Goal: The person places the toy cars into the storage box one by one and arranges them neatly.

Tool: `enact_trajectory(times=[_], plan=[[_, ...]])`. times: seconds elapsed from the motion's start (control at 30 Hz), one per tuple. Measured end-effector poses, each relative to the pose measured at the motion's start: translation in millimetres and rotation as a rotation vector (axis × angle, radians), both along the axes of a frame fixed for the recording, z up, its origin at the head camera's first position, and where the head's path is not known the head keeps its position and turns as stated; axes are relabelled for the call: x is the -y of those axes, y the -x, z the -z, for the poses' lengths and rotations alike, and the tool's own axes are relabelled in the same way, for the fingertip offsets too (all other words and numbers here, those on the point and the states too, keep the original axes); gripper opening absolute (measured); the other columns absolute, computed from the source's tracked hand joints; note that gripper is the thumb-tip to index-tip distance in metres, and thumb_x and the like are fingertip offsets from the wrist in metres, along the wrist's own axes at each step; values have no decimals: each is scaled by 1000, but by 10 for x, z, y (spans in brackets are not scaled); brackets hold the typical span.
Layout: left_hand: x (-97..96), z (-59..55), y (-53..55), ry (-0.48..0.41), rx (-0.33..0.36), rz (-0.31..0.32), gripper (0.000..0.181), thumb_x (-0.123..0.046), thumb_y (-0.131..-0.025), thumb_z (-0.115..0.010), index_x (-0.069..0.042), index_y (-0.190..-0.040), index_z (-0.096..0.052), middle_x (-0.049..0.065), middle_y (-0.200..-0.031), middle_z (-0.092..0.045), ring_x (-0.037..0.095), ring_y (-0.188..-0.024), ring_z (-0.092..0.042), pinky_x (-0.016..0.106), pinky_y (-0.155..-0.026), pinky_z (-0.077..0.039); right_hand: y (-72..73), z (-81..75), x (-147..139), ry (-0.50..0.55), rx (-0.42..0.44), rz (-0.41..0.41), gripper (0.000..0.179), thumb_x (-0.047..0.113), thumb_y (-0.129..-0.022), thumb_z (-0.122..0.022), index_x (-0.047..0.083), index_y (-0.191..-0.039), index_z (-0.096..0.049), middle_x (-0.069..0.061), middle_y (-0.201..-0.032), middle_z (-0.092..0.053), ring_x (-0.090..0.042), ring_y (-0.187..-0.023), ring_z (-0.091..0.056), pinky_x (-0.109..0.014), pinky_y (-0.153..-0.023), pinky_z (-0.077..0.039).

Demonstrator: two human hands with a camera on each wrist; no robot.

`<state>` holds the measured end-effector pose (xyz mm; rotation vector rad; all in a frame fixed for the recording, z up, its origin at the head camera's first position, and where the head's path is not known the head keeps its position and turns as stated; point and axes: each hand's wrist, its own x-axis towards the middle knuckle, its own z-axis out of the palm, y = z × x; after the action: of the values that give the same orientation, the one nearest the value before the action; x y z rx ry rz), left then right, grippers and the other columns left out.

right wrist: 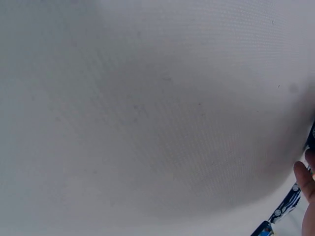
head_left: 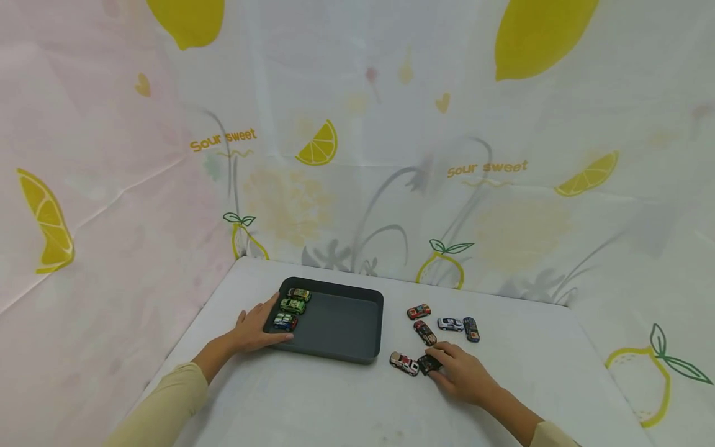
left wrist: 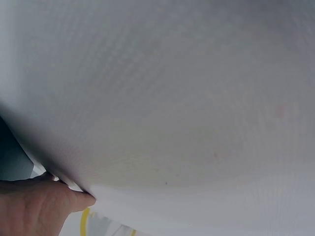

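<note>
My left hand [head_left: 254, 329] rests at the left front corner of a dark grey rectangular tray [head_left: 341, 358], fingers extended along its left side and thumb over the front rim. Three toy cars stand stacked in a column along the tray's left wall: a yellowish one [head_left: 299, 294], a green one [head_left: 293, 305] and a blue-white one [head_left: 285, 321]. With thumb and fingers, my right hand [head_left: 463, 375] pinches a black toy car [head_left: 429, 364] on the white table, partly hidden by the fingers. A white-and-red toy car [head_left: 404, 363] lies just left of it.
Beyond the right hand lie a red toy car [head_left: 419, 311], a dark red one [head_left: 425, 333], a white one [head_left: 450, 324] and a dark blue one [head_left: 472, 329]. Lemon-printed cloth [head_left: 357, 205] walls the table's back and sides. Both wrist views show mostly white table surface.
</note>
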<state>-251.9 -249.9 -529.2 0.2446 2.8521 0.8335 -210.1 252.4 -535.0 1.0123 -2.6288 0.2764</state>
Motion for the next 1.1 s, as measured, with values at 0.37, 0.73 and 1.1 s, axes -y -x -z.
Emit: enact_trajectory(times=[0.37,0.73,1.1], plan=[[14,21,4,9,-22,-1,115,-63,-79,-70,-9,-160,-8,23,-161,-24,49,-146,-22,76,-109,-6,55,-3,-42,18,-22,28,38,27,-82,-81,15,-116,-69,1,-110,-64,-12,-87,-67,-28,-70,-57],[15,28,10,4,-16,-1,116,-64,-79,-71,-9,-160,-9,23,-161,-24,49,-146,-22,76,-109,-6,73,15,-52,-14,48,81,34,35,-83,-78,16,-111,-71,4,-102,-62,-4,-75,-61,-24,-63,-54],[14,49,13,7,-16,-1,116,-65,-79,-70,-10,-160,-7,23,-161,-23,49,-146,-21,76,-110,-5,54,-25,-52,-78,95,30,40,20,-88,-73,7,-126,-64,-3,-115,-66,-16,-95,-69,-33,-79,-58]])
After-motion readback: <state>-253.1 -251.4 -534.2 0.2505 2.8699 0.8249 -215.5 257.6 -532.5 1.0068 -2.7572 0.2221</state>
